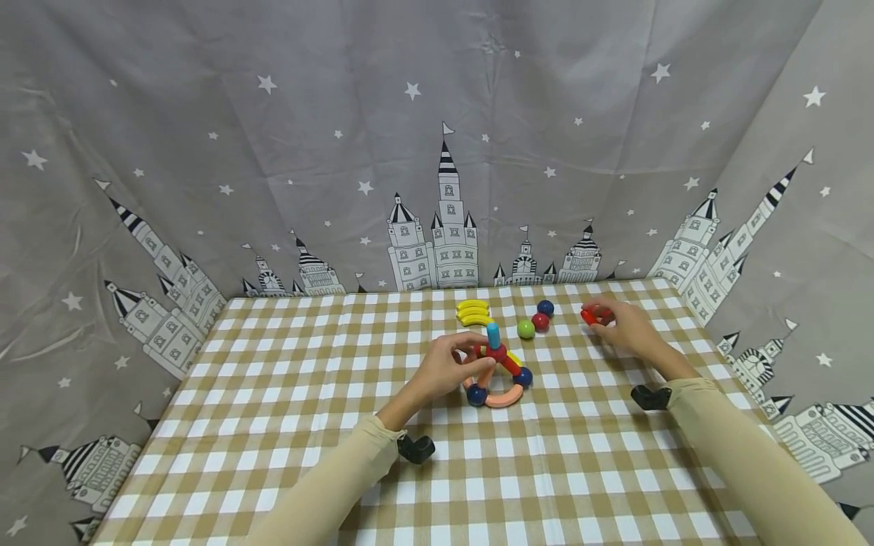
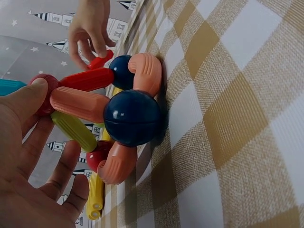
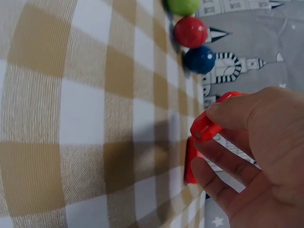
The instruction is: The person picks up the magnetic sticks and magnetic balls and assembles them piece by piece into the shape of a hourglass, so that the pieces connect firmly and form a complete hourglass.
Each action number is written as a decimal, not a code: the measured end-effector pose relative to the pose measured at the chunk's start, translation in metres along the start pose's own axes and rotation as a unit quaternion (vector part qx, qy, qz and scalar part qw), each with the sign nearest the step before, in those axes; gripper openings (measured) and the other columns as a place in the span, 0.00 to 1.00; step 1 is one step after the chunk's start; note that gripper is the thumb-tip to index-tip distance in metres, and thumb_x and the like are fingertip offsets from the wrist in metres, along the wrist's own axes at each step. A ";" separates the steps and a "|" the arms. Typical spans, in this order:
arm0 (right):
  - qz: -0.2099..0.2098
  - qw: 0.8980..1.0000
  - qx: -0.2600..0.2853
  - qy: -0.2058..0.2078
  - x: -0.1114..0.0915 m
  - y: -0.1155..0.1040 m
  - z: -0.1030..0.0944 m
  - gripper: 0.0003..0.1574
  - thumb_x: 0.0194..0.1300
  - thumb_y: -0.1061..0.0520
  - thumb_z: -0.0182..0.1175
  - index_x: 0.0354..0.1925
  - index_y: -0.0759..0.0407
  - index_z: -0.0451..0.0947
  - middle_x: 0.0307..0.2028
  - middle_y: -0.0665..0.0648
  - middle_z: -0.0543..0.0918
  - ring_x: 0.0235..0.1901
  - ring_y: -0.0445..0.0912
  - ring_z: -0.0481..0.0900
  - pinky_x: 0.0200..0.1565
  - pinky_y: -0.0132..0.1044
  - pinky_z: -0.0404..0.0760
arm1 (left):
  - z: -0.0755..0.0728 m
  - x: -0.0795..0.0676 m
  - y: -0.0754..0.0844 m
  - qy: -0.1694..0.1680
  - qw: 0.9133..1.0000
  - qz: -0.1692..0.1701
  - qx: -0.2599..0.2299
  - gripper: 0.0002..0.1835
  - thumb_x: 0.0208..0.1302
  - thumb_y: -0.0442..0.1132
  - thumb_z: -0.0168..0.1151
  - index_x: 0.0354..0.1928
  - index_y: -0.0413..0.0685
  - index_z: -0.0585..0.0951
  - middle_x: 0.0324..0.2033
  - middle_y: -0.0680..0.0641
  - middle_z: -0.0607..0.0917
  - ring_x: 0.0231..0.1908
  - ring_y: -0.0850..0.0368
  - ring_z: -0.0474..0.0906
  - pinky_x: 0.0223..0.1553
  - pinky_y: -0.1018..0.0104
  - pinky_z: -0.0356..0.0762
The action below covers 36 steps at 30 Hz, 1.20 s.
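My left hand (image 1: 444, 368) pinches the red ball (image 2: 51, 87) at the top of a small frame of balls and rods. A light blue rod (image 1: 493, 335) stands upright on that ball. Red (image 2: 88, 80), peach (image 2: 78, 103) and green (image 2: 73, 131) rods slope down from it to a ring on the table. Dark blue balls (image 2: 133, 117), a lower red ball (image 2: 99, 154) and curved peach pieces (image 1: 504, 397) show in this ring. Farther right, my right hand (image 1: 624, 327) pinches a short red rod (image 3: 205, 127) between thumb and fingers, above another red piece (image 3: 191, 164) on the cloth.
Several yellow curved pieces (image 1: 473, 312) lie side by side behind the frame. Loose green (image 1: 525, 329), red (image 1: 540, 322) and dark blue (image 1: 545, 307) balls sit between the hands. A checked cloth (image 1: 273, 425) covers the table; a grey castle-print curtain (image 1: 341, 98) hangs behind.
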State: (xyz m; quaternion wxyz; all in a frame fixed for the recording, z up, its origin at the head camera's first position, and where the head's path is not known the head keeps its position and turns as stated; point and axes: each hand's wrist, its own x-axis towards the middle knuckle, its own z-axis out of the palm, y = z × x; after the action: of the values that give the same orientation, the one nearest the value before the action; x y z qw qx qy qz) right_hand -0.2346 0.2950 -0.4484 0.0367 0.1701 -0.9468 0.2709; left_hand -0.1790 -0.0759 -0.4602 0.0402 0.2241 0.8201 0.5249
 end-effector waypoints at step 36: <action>-0.044 0.972 0.226 0.051 -0.021 -0.108 0.000 0.22 0.64 0.66 0.71 0.54 0.62 0.78 0.46 0.62 0.87 0.44 0.54 0.86 0.46 0.27 0.81 | -0.002 0.001 0.001 -0.004 1.000 0.003 0.013 0.18 0.66 0.46 0.73 0.55 0.52 0.87 0.48 0.56 0.88 0.36 0.61 0.81 0.41 0.62 0.79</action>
State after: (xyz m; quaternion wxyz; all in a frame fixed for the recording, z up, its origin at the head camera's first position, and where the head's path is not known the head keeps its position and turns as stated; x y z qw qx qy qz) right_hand -0.1780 0.2157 -0.3980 0.0571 0.2014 -0.8495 0.4843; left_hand -0.1799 -0.0768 -0.4586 0.0389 0.2296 0.8261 0.5131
